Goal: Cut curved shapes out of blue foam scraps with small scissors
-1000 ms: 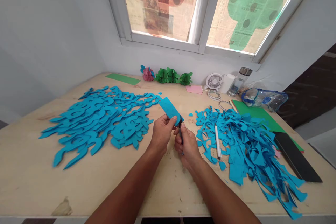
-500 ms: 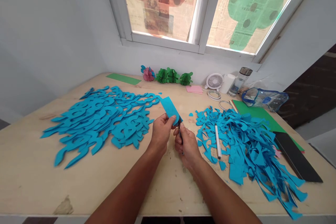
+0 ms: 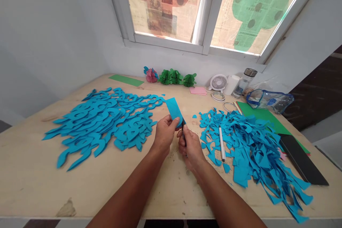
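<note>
Between thumb and fingers my left hand (image 3: 165,131) pinches the lower end of a blue paper strip (image 3: 173,107), which points up and away over the table. Faint curved lines show on the strip. My right hand (image 3: 190,145) is closed around dark scissors (image 3: 183,127), whose blades meet the strip's lower right edge. Most of the scissors' handle is hidden by my fingers. To the left lies a spread of blue cut-out paper shapes (image 3: 98,117), curved and looped. On the right is a heap of blue paper scraps (image 3: 248,139), with a white marker (image 3: 221,144) on its near side.
Along the wall stand green paper ornaments (image 3: 175,77), a pink one (image 3: 151,75), a small white fan (image 3: 218,83) and a glass bottle (image 3: 244,82). A clear pouch (image 3: 269,100), green sheets (image 3: 258,115) and a black flat piece (image 3: 304,160) lie at right. Tape rolls (image 3: 218,96) sit nearby.
The blue strip has turned slightly, its far end shifting a little to the right. Both hands stay almost in place, with the scissors still at the strip's edge.
</note>
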Tool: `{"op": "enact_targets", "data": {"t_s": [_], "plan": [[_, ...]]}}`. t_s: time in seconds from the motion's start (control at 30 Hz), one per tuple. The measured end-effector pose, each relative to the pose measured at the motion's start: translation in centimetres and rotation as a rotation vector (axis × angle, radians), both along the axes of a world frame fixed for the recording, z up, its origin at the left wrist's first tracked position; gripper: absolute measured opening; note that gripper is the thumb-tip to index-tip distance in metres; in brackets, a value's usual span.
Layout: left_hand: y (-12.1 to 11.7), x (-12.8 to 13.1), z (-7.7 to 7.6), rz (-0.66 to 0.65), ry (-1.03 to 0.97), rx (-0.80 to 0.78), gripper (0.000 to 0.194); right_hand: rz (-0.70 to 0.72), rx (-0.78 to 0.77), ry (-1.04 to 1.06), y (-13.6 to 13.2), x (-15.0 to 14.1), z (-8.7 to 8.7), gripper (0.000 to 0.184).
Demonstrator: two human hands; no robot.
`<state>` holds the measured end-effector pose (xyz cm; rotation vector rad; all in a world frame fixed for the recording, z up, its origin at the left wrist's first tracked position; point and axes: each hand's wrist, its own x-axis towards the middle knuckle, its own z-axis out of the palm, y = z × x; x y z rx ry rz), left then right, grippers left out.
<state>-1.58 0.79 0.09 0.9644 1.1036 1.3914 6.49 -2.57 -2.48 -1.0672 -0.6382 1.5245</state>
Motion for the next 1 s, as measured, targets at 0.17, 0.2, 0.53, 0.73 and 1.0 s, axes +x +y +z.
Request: {"op": "enact_targets", "data": {"t_s": [0.17, 0.2, 0.53, 0.73, 1.0], "plan": [[-0.16, 0.03, 0.13, -0.008, -0.01, 0.006, 0.024, -0.008, -0.005, -0.022, 0.07, 0.04, -0.06, 0.046], [-0.18, 0.03, 0.14, -0.011, -0.007, 0.007, 0.024, -0.01, -0.007, -0.023, 0.08, 0.06, -0.06, 0.046], [-0.16, 0.02, 0.06, 0.005, 0.007, 0.013, 0.023, -0.015, -0.002, -0.037, -0.03, 0.09, 0.07, 0.044], [-0.05, -0.06, -0.08, -0.026, 0.007, 0.015, 0.021, -0.023, 0.002, -0.036, -0.07, 0.1, 0.21, 0.045], [0.04, -0.14, -0.22, -0.06, 0.018, 0.005, 0.019, -0.022, 0.019, -0.023, -0.12, 0.16, 0.56, 0.046]]}}
